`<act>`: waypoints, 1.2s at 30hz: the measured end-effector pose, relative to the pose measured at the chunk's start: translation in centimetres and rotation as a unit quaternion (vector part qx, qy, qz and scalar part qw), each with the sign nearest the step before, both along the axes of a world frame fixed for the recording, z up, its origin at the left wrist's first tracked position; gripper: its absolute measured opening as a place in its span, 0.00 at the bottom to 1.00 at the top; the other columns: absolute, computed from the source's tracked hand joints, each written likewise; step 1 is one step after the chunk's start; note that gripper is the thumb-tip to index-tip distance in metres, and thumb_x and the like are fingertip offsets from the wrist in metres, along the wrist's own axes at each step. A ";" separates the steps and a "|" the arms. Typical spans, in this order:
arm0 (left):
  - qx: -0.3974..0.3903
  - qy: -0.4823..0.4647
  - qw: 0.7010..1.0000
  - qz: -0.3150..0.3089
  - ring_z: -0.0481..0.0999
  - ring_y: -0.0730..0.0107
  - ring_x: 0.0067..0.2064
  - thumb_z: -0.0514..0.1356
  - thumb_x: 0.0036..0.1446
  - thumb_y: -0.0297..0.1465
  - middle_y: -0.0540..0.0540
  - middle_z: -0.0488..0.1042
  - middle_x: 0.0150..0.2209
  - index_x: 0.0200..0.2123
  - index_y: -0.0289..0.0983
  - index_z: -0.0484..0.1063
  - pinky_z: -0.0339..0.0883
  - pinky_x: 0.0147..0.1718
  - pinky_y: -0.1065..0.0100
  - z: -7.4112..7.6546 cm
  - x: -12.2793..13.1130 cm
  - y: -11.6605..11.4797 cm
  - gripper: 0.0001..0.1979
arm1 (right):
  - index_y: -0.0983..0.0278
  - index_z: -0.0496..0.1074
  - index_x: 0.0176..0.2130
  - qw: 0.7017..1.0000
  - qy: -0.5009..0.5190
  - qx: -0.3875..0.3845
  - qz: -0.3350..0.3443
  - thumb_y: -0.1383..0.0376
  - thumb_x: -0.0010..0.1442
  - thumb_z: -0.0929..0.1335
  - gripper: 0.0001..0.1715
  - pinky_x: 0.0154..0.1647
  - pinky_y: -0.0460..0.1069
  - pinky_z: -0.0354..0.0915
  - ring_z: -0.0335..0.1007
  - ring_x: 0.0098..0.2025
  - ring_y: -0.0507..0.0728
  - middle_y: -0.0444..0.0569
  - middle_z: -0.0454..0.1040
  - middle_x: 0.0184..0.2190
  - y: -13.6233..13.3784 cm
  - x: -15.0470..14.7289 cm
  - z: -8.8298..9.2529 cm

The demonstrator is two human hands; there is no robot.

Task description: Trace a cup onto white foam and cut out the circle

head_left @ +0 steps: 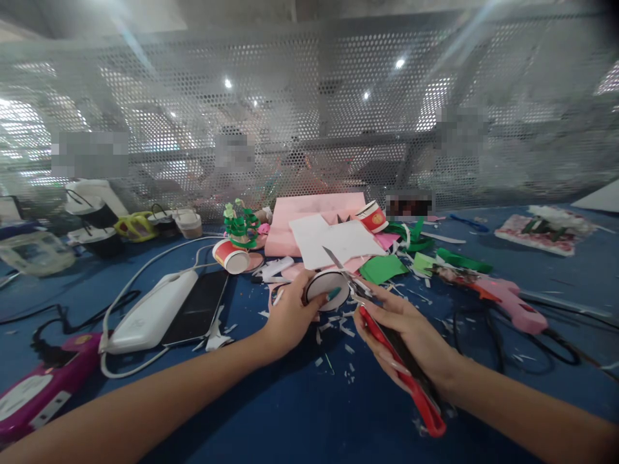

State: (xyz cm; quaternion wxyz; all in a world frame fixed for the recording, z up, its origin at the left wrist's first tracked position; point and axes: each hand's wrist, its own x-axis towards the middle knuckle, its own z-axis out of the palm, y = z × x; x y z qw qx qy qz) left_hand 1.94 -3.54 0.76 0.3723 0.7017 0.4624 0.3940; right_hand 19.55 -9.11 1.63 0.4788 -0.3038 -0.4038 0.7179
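My left hand (pixel 291 310) grips a short paper cup (pixel 323 285), its round white inside facing me and a dark line around the rim. The thumb presses into the inside; the other fingers are mostly hidden behind. My right hand (pixel 403 325) is wrapped around red-handled scissors (pixel 418 403). Their blades are spread at the cup's right edge, one pointing up and left. Whether they touch the cup I cannot tell. White paper scraps (pixel 341 322) lie on the blue table (pixel 309 412) beneath both hands.
Behind my hands lie white paper (pixel 333 241), pink sheets (pixel 285 225) and green paper (pixel 384 267). Red paper cups (pixel 372 217) flank them. A pink glue gun (pixel 507 303) with a cord sits right. Left are a phone (pixel 198 306), a power bank (pixel 152 312) and a purple power strip (pixel 53 380).
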 end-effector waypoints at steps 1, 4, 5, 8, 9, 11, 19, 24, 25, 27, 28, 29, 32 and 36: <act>0.001 0.000 1.000 -0.004 0.71 0.73 0.29 0.55 0.51 0.31 0.51 0.69 0.31 0.40 0.40 0.64 0.70 0.23 0.73 0.0 0.0 0.0 0.12 | 0.55 0.54 0.57 1.000 -0.001 0.003 0.000 0.66 0.58 0.63 0.29 0.06 0.41 0.60 0.53 0.08 0.43 0.41 0.69 0.23 0.0 0.0 0.0; -0.009 -0.020 1.000 -0.007 0.70 0.74 0.29 0.55 0.50 0.29 0.52 0.67 0.30 0.40 0.40 0.64 0.69 0.21 0.75 0.1 0.1 0.0 0.11 | 0.54 0.54 0.57 1.000 0.000 0.006 0.001 0.66 0.58 0.63 0.29 0.06 0.40 0.59 0.54 0.08 0.43 0.41 0.69 0.23 0.0 0.0 -0.1; -0.017 -0.027 0.999 -0.008 0.69 0.74 0.29 0.55 0.50 0.29 0.52 0.67 0.29 0.40 0.40 0.64 0.69 0.21 0.75 0.2 0.1 0.1 0.12 | 0.54 0.54 0.57 1.000 0.000 0.007 0.000 0.66 0.58 0.63 0.29 0.06 0.40 0.59 0.54 0.08 0.43 0.41 0.69 0.23 0.0 0.0 -0.1; -0.032 -0.045 0.998 -0.014 0.69 0.75 0.29 0.54 0.51 0.29 0.51 0.68 0.30 0.42 0.40 0.64 0.69 0.20 0.76 0.3 0.2 0.1 0.13 | 0.54 0.54 0.57 1.000 0.000 0.005 -0.003 0.66 0.58 0.63 0.28 0.05 0.40 0.59 0.54 0.08 0.43 0.41 0.69 0.23 0.0 -0.1 -0.1; -0.032 -0.050 0.998 -0.016 0.70 0.74 0.30 0.54 0.51 0.30 0.50 0.68 0.31 0.42 0.40 0.64 0.69 0.21 0.76 0.3 0.2 0.1 0.13 | 0.54 0.54 0.57 1.000 0.001 0.004 -0.004 0.67 0.58 0.63 0.28 0.05 0.40 0.59 0.54 0.08 0.43 0.41 0.69 0.23 0.1 -0.1 0.0; -0.035 -0.055 0.998 -0.018 0.71 0.72 0.32 0.54 0.51 0.30 0.49 0.69 0.33 0.41 0.40 0.64 0.69 0.21 0.76 0.2 0.2 0.2 0.12 | 0.55 0.55 0.57 1.000 0.005 0.002 -0.004 0.67 0.58 0.63 0.28 0.05 0.40 0.59 0.53 0.08 0.43 0.41 0.69 0.23 0.1 -0.1 0.0; -0.048 -0.070 0.996 -0.023 0.70 0.73 0.29 0.54 0.51 0.29 0.52 0.68 0.29 0.39 0.40 0.63 0.69 0.21 0.73 -0.1 0.1 0.4 0.10 | 0.54 0.53 0.58 1.000 0.003 0.010 -0.004 0.66 0.58 0.63 0.30 0.06 0.40 0.60 0.55 0.08 0.43 0.42 0.70 0.25 -0.1 -0.1 -0.1; 0.041 -0.037 0.998 -0.009 0.71 0.73 0.34 0.54 0.50 0.25 0.52 0.71 0.31 0.37 0.39 0.66 0.67 0.34 0.71 0.3 0.2 0.3 0.10 | 0.53 0.51 0.59 1.000 -0.018 0.018 -0.010 0.65 0.58 0.63 0.32 0.06 0.40 0.59 0.55 0.09 0.43 0.42 0.70 0.24 -0.2 -0.2 -0.1; 0.063 -0.031 0.998 -0.006 0.71 0.72 0.36 0.54 0.50 0.24 0.52 0.72 0.32 0.37 0.39 0.67 0.67 0.36 0.70 0.3 0.1 0.3 0.10 | 0.53 0.50 0.59 0.999 -0.023 0.023 -0.012 0.65 0.58 0.63 0.32 0.06 0.40 0.59 0.56 0.09 0.44 0.42 0.70 0.24 -0.3 -0.2 -0.1; 0.090 -0.026 0.996 -0.003 0.71 0.71 0.38 0.53 0.51 0.25 0.51 0.73 0.35 0.39 0.39 0.67 0.65 0.39 0.69 0.2 0.0 0.3 0.11 | 0.53 0.49 0.60 0.999 -0.029 0.031 -0.019 0.65 0.58 0.63 0.33 0.06 0.40 0.59 0.56 0.09 0.44 0.42 0.70 0.24 -0.3 -0.2 -0.1; 0.093 -0.024 0.995 -0.002 0.71 0.70 0.39 0.53 0.52 0.26 0.50 0.73 0.36 0.40 0.39 0.67 0.65 0.39 0.68 0.1 0.0 0.4 0.11 | 0.53 0.49 0.60 0.999 -0.029 0.032 -0.022 0.65 0.58 0.63 0.33 0.06 0.40 0.59 0.56 0.09 0.44 0.42 0.70 0.24 -0.3 -0.2 -0.1; 0.091 -0.023 0.996 -0.001 0.71 0.69 0.39 0.53 0.53 0.28 0.50 0.73 0.37 0.41 0.39 0.66 0.65 0.39 0.68 0.0 -0.1 0.4 0.11 | 0.53 0.49 0.60 0.999 -0.030 0.032 -0.024 0.65 0.58 0.63 0.34 0.06 0.40 0.59 0.56 0.09 0.44 0.42 0.70 0.24 -0.3 -0.2 -0.2; 0.083 -0.021 0.996 0.003 0.71 0.69 0.37 0.54 0.53 0.29 0.49 0.73 0.36 0.42 0.38 0.66 0.65 0.37 0.67 -0.3 -0.1 0.5 0.12 | 0.54 0.49 0.60 0.999 -0.035 0.023 -0.029 0.65 0.57 0.64 0.34 0.06 0.40 0.58 0.56 0.09 0.44 0.42 0.70 0.25 -0.3 -0.2 -0.2; 0.090 -0.011 0.996 -0.003 0.70 0.71 0.36 0.53 0.53 0.28 0.50 0.72 0.35 0.40 0.38 0.66 0.64 0.36 0.69 0.0 -0.1 0.3 0.10 | 0.54 0.50 0.60 0.999 -0.042 0.012 -0.025 0.64 0.57 0.64 0.34 0.06 0.40 0.58 0.55 0.09 0.44 0.42 0.70 0.25 -0.3 -0.1 -0.1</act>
